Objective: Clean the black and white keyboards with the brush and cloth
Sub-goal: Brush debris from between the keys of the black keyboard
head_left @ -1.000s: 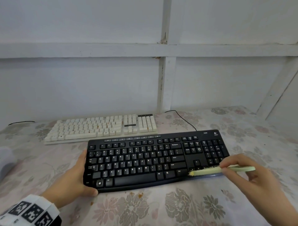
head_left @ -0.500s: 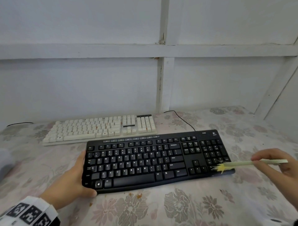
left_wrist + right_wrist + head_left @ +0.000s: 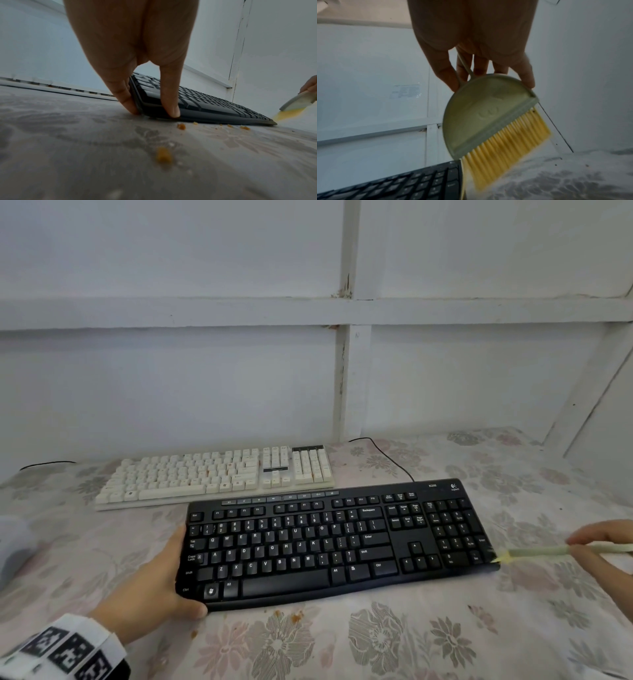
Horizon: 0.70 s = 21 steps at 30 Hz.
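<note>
The black keyboard (image 3: 339, 546) lies on the flowered cloth in front of me. My left hand (image 3: 154, 587) grips its left end, thumb on the front corner, fingers (image 3: 126, 100) against the side edge of the black keyboard (image 3: 205, 106). My right hand (image 3: 603, 546) holds a pale green brush (image 3: 537, 552) with yellow bristles (image 3: 506, 151); the bristle tip sits just off the keyboard's right front corner. In the right wrist view the brush (image 3: 484, 116) hangs beside the black keyboard (image 3: 406, 182). The white keyboard (image 3: 219, 474) lies behind, untouched. No cloth for wiping is identifiable.
Orange crumbs (image 3: 163, 157) lie on the flowered cover (image 3: 376, 642) in front of the black keyboard. A black cable (image 3: 387, 455) runs from the keyboards to the white panelled wall (image 3: 239, 378). A blurred grey-white shape (image 3: 13, 542) sits at the far left.
The right hand swept the brush rightward along the black keyboard's lower row, from the arrow keys past the number pad to off its right corner. The left hand stayed put.
</note>
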Each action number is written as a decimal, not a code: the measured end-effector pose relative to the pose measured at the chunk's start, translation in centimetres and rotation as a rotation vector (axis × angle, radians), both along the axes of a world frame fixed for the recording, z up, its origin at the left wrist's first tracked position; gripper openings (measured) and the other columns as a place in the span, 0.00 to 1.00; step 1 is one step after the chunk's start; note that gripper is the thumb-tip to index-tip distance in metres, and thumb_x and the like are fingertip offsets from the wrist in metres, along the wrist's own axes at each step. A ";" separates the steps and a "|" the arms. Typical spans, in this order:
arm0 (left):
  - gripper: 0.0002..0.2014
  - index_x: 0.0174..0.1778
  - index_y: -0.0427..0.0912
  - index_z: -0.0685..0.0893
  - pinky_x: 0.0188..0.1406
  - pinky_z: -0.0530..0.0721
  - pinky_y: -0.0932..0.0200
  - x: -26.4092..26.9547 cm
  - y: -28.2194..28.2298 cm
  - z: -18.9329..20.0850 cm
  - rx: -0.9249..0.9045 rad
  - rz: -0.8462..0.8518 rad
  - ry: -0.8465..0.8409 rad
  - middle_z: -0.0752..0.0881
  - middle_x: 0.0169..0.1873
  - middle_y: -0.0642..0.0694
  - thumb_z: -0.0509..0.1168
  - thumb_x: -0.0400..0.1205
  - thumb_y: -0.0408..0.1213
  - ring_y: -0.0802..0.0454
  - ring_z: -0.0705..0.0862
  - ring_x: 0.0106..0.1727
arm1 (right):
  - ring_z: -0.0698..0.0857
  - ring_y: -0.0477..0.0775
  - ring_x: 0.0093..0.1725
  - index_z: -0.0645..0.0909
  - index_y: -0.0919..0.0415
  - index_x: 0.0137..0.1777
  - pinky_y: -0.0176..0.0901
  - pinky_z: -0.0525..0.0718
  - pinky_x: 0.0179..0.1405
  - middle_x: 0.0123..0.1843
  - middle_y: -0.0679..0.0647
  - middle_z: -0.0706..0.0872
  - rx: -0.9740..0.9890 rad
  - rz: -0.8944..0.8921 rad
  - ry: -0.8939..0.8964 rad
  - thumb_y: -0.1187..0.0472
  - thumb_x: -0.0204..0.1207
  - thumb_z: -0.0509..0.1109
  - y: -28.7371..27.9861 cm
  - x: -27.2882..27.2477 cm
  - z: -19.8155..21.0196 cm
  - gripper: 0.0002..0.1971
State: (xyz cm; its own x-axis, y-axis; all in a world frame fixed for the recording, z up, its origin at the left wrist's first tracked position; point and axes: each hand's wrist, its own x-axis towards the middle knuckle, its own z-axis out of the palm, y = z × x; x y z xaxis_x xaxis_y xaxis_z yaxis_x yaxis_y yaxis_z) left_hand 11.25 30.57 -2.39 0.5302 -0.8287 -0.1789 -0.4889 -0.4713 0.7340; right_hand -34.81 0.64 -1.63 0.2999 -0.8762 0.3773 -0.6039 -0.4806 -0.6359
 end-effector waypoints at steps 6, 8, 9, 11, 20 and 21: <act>0.51 0.61 0.77 0.62 0.51 0.80 0.57 0.3 0.0 -0.3 -0.016 0.009 0.069 0.84 0.53 0.57 0.78 0.59 0.23 0.56 0.83 0.55 | 0.84 0.48 0.43 0.82 0.43 0.46 0.46 0.82 0.41 0.44 0.40 0.85 0.012 0.000 -0.091 0.37 0.66 0.64 2.2 2.3 2.5 0.15; 0.47 0.61 0.73 0.66 0.51 0.80 0.57 0.3 0.0 -0.3 -0.013 0.012 0.098 0.86 0.52 0.57 0.79 0.58 0.25 0.56 0.84 0.54 | 0.84 0.48 0.43 0.84 0.44 0.45 0.41 0.83 0.41 0.42 0.41 0.85 0.054 0.062 -0.200 0.39 0.63 0.67 3.8 3.9 3.7 0.15; 0.46 0.62 0.71 0.67 0.51 0.81 0.57 0.3 0.0 -0.3 -0.015 0.011 0.107 0.88 0.50 0.58 0.78 0.56 0.27 0.57 0.85 0.53 | 0.84 0.49 0.44 0.84 0.45 0.44 0.40 0.83 0.42 0.42 0.42 0.85 0.103 0.086 -0.240 0.37 0.62 0.69 4.7 4.7 4.4 0.17; 0.43 0.60 0.68 0.70 0.48 0.81 0.60 0.2 0.0 -0.3 -0.020 0.012 0.120 0.88 0.49 0.65 0.76 0.55 0.28 0.61 0.86 0.51 | 0.84 0.51 0.46 0.86 0.48 0.47 0.45 0.83 0.43 0.42 0.44 0.87 0.140 0.131 -0.293 0.27 0.57 0.70 5.9 5.7 5.0 0.29; 0.41 0.59 0.72 0.69 0.45 0.80 0.63 0.5 0.0 -0.5 0.046 0.019 0.069 0.86 0.51 0.61 0.76 0.67 0.21 0.58 0.84 0.52 | 0.86 0.47 0.37 0.88 0.50 0.45 0.35 0.82 0.34 0.39 0.51 0.90 0.338 0.259 -0.442 0.19 0.37 0.73 7.4 8.3 6.0 0.42; 0.41 0.59 0.70 0.70 0.46 0.80 0.62 0.6 0.1 -0.5 0.056 0.020 0.068 0.85 0.53 0.59 0.76 0.66 0.22 0.56 0.84 0.52 | 0.87 0.47 0.37 0.88 0.50 0.44 0.37 0.83 0.35 0.39 0.52 0.90 0.370 0.278 -0.448 0.19 0.36 0.74 7.5 8.5 6.2 0.42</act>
State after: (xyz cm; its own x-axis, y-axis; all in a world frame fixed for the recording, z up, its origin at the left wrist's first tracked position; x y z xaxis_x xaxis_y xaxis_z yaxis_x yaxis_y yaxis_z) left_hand 11.80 30.63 -2.88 0.5320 -0.8057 -0.2605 -0.4288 -0.5216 0.7376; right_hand -26.34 8.11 4.57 0.4184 -0.8845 0.2066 -0.1253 -0.2815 -0.9513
